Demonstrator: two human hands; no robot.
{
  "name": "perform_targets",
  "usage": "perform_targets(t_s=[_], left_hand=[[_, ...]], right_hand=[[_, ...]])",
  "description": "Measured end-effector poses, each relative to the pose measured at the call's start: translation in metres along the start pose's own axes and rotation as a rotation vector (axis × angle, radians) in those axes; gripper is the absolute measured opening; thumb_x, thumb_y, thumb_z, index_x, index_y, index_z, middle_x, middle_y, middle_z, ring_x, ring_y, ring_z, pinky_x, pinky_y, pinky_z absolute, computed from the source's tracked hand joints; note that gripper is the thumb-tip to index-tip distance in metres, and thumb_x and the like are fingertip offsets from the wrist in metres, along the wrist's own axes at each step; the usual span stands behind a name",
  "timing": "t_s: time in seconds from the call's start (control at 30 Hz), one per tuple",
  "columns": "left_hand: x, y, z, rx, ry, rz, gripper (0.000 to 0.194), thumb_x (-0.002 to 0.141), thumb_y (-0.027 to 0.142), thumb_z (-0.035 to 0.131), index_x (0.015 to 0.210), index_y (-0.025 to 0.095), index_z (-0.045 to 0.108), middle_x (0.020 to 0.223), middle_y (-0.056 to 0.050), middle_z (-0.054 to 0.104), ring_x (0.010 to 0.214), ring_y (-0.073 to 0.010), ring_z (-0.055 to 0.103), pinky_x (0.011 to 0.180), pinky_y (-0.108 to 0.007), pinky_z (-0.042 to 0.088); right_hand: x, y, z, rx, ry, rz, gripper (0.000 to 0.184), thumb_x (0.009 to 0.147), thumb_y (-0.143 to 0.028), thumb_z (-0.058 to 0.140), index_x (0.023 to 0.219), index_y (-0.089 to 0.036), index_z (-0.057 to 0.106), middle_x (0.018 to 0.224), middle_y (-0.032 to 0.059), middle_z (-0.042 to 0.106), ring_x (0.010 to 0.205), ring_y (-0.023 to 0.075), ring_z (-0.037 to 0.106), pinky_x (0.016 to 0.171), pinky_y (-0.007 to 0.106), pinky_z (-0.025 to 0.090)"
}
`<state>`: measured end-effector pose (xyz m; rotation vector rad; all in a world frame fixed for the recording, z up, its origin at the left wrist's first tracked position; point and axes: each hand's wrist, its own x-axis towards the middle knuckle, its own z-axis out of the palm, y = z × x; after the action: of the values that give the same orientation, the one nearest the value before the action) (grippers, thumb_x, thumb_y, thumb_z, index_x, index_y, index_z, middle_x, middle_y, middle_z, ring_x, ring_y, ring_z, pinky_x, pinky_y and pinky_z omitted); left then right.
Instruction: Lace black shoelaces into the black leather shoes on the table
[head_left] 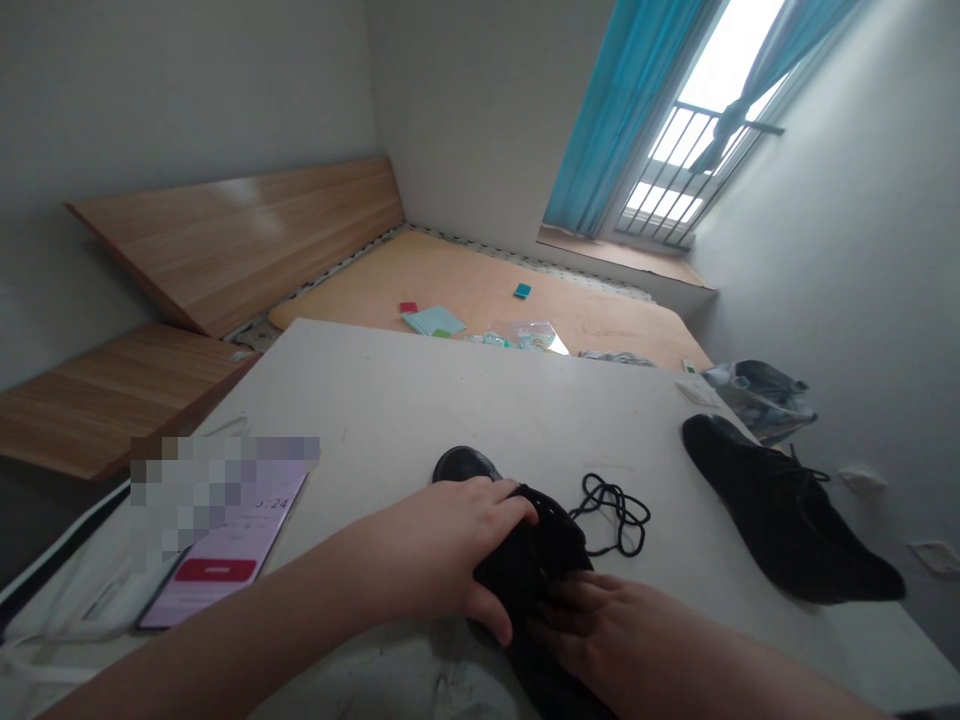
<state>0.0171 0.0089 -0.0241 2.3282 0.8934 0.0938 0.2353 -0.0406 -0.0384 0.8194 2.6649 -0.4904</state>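
Note:
A black shoe (532,560) lies on the white table (420,400) close in front of me. My left hand (457,545) lies over its top, fingers curled around it. My right hand (600,620) grips the shoe from the near right side, fingers pressed on the upper. A loose black shoelace (615,510) lies coiled just right of the shoe. A second black shoe (780,505) lies on its side at the table's right edge.
A phone (217,560) with a lit screen lies at the left of the table. Beyond the table is a bare wooden bed base (480,285) with papers and small packets. A bag (757,390) sits at the far right, near a barred window (690,170).

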Motion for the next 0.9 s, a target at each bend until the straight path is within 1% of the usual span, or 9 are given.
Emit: perform_targets(t_s=[0.13, 0.3, 0.37, 0.47, 0.53, 0.63, 0.73, 0.8, 0.9], left_hand=[[-0.001, -0.001, 0.002, 0.008, 0.005, -0.012, 0.072, 0.068, 0.049, 0.081, 0.129, 0.023, 0.053, 0.125, -0.010, 0.061, 0.112, -0.0308, 0.059, 0.091, -0.038, 0.047], [0.000, -0.001, 0.002, 0.026, -0.004, -0.029, 0.074, 0.067, 0.050, 0.082, 0.129, 0.023, 0.053, 0.127, -0.010, 0.059, 0.111, -0.0319, 0.059, 0.090, -0.039, 0.047], [0.000, 0.000, 0.002, 0.025, -0.008, -0.026, 0.074, 0.067, 0.050, 0.082, 0.130, 0.022, 0.053, 0.126, -0.010, 0.059, 0.111, -0.0320, 0.059, 0.089, -0.040, 0.047], [-0.001, 0.000, 0.002, 0.024, -0.006, -0.020, 0.074, 0.067, 0.050, 0.082, 0.129, 0.022, 0.053, 0.126, -0.010, 0.060, 0.111, -0.0317, 0.058, 0.088, -0.039, 0.047], [-0.001, -0.001, 0.002, 0.021, -0.003, -0.017, 0.074, 0.067, 0.049, 0.082, 0.129, 0.022, 0.053, 0.125, -0.010, 0.060, 0.110, -0.0313, 0.059, 0.087, -0.038, 0.047], [-0.001, -0.002, 0.002, 0.013, 0.000, -0.007, 0.073, 0.067, 0.050, 0.082, 0.128, 0.022, 0.053, 0.122, -0.009, 0.061, 0.107, -0.0308, 0.060, 0.085, -0.037, 0.048], [0.000, -0.002, 0.002, 0.015, 0.000, -0.012, 0.074, 0.067, 0.050, 0.082, 0.128, 0.021, 0.054, 0.122, -0.010, 0.061, 0.107, -0.0314, 0.060, 0.086, -0.038, 0.048], [0.000, -0.001, 0.002, 0.018, -0.002, -0.024, 0.076, 0.066, 0.049, 0.083, 0.129, 0.021, 0.053, 0.124, -0.010, 0.060, 0.110, -0.0320, 0.059, 0.088, -0.039, 0.047], [0.000, 0.001, 0.001, 0.018, -0.011, -0.033, 0.077, 0.065, 0.047, 0.085, 0.130, 0.021, 0.053, 0.127, -0.011, 0.059, 0.113, -0.0323, 0.058, 0.091, -0.040, 0.047]], right_hand=[[0.004, 0.000, 0.008, -0.006, -0.119, 0.058, 0.033, 0.086, -0.019, 0.057, 0.114, -0.011, 0.074, 0.117, 0.0191, 0.070, 0.120, 0.0345, 0.061, 0.110, 0.046, 0.040], [0.014, -0.011, 0.002, -0.024, -0.279, 0.184, 0.032, 0.087, -0.017, 0.057, 0.111, -0.006, 0.074, 0.114, 0.0217, 0.071, 0.121, 0.0320, 0.060, 0.114, 0.042, 0.034], [0.014, -0.012, 0.003, -0.040, -0.274, 0.194, 0.031, 0.086, -0.019, 0.058, 0.110, -0.009, 0.075, 0.114, 0.0205, 0.072, 0.121, 0.0317, 0.060, 0.114, 0.042, 0.034], [0.008, -0.007, 0.004, -0.017, -0.198, 0.144, 0.031, 0.084, -0.020, 0.060, 0.110, -0.012, 0.076, 0.116, 0.0187, 0.071, 0.123, 0.0336, 0.059, 0.112, 0.045, 0.036], [0.001, -0.002, 0.000, 0.046, -0.137, 0.060, 0.038, 0.084, -0.020, 0.060, 0.120, -0.015, 0.071, 0.124, 0.0152, 0.068, 0.128, 0.0332, 0.054, 0.113, 0.046, 0.037], [-0.009, 0.003, -0.010, 0.131, -0.096, -0.054, 0.052, 0.083, -0.021, 0.061, 0.135, -0.021, 0.060, 0.135, 0.0076, 0.062, 0.139, 0.0308, 0.040, 0.119, 0.046, 0.028], [-0.010, 0.003, -0.014, 0.152, -0.149, -0.027, 0.049, 0.082, -0.024, 0.064, 0.130, -0.019, 0.064, 0.135, 0.0059, 0.062, 0.142, 0.0332, 0.033, 0.122, 0.047, 0.018], [-0.004, 0.001, -0.012, 0.149, -0.230, 0.038, 0.040, 0.085, -0.026, 0.060, 0.123, -0.016, 0.070, 0.134, 0.0066, 0.062, 0.139, 0.0362, 0.037, 0.122, 0.048, 0.018], [0.006, -0.002, -0.010, 0.114, -0.338, 0.111, 0.035, 0.090, -0.026, 0.056, 0.116, -0.011, 0.073, 0.133, 0.0092, 0.061, 0.136, 0.0395, 0.040, 0.121, 0.051, 0.020]])
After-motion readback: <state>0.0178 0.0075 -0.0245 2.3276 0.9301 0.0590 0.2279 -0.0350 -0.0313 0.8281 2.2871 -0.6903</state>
